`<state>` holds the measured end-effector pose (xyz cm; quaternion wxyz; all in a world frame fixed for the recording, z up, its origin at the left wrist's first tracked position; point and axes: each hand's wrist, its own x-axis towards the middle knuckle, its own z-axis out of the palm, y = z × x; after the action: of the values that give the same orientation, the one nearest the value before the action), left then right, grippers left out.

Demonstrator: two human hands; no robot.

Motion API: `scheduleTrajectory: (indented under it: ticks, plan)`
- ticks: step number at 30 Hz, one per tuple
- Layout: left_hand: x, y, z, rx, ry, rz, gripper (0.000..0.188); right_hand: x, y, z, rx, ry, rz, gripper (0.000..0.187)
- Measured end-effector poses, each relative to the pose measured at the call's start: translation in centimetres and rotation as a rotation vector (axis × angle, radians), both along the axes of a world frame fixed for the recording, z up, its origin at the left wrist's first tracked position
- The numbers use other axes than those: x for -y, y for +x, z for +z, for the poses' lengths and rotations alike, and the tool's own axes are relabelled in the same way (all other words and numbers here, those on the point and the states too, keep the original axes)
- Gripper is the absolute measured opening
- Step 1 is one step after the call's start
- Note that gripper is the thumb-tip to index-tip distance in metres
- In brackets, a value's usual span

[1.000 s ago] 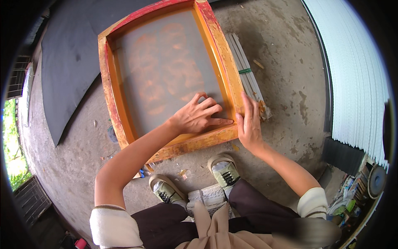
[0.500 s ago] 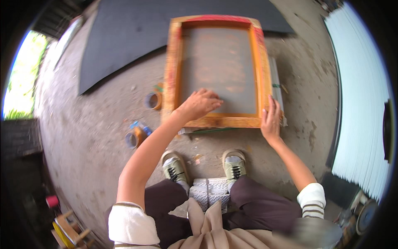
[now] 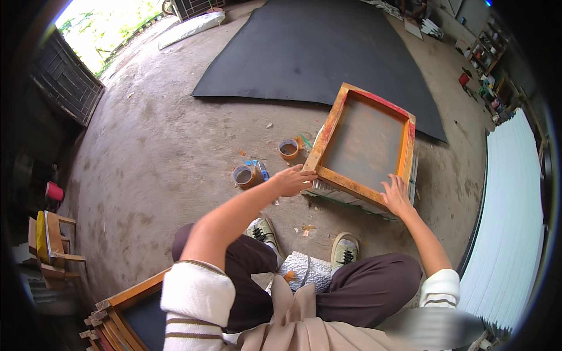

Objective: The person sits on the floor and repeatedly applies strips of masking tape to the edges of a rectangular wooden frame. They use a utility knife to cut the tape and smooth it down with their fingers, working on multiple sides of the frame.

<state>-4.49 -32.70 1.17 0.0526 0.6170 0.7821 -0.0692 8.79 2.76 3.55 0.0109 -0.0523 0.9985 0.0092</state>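
A wooden screen-printing frame (image 3: 350, 187) with grey mesh (image 3: 366, 137) lies slightly turned on a low pale stack (image 3: 345, 197) in front of me. Red stains mark its far rail, and faint lighter patches show in the mesh. My left hand (image 3: 291, 179) has its fingers closed at the frame's near left corner. At the near right corner my right hand (image 3: 398, 197) holds the near rail, fingers reaching over its inner side. The undersides of both grips are hidden. Left of the frame stand two tape rolls (image 3: 243, 175), with a small blue item (image 3: 263, 170) beside them.
A large black sheet (image 3: 316, 52) covers the floor beyond. White sheets (image 3: 506, 228) are stacked along the right. More wooden frames (image 3: 126, 316) lean at lower left, near a small wooden stool (image 3: 57, 240). A white textured block (image 3: 307, 269) sits between my feet.
My left hand has moved off the mesh to the frame's near left corner. My right hand has shifted from the right rail to the near rail. The view has swung left.
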Motion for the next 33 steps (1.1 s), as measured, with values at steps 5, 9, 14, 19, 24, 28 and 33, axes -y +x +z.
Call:
scheduleTrajectory:
  ticks: [5, 9, 14, 19, 24, 28, 33]
  plan:
    - [9.0, -2.9, 3.1, -0.06, -0.037, 0.143, 0.039, 7.2, -6.7, 3.6, 0.023, -0.074, 0.244, 0.039]
    - [15.4, -3.9, 2.8, -0.134, -0.124, 0.436, 0.032, 15.8, -13.1, 2.7, -0.002, -0.149, 0.393, 0.039]
    - [18.8, -3.2, -4.3, -0.017, -0.028, 0.714, 0.03, 25.2, -17.8, -4.3, -0.026, -0.199, 0.532, 0.041]
    - [17.6, -2.5, -11.2, -0.015, 0.159, 0.731, 0.031, 28.7, -19.4, -10.5, 0.116, -0.24, 0.455, 0.043]
    - [18.1, -2.7, -14.7, -0.032, 0.196, 0.739, 0.016, 30.1, -20.1, -11.8, 0.137, -0.36, 0.44, 0.049]
    - [17.1, -4.2, -10.6, -0.143, 0.27, 0.608, 0.011, 29.3, -19.5, -8.7, 0.093, -0.434, 0.372, 0.056]
    - [13.2, -6.1, -1.5, -0.352, 0.284, 0.377, 0.014, 24.9, -18.2, 1.1, -0.1, -0.507, 0.359, 0.065]
